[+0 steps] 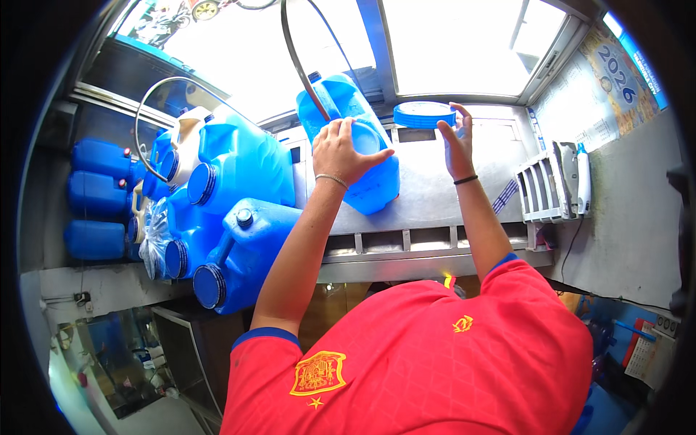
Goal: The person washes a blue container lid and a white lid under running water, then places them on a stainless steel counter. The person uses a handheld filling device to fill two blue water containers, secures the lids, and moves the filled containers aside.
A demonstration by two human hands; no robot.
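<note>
My left hand [342,152] rests with fingers spread on the neck of a blue plastic jug [375,187]. The jug's wide round mouth [365,140] shows between my thumb and fingers. A dark hose [296,51] runs down from above to the jug beside my fingertips; its end is hidden. To the right, my right hand [459,144] holds a wide blue screw cap [424,115] by its edge, above the metal counter [435,190] and apart from the jug.
Several capped blue jugs [247,157] crowd the counter's left side, near a clear plastic bag [156,234]. A second, curved hose [142,111] hangs over them. At the right stand a white slatted rack [538,187] and a white handheld device [583,182] with a cord. Large windows face me.
</note>
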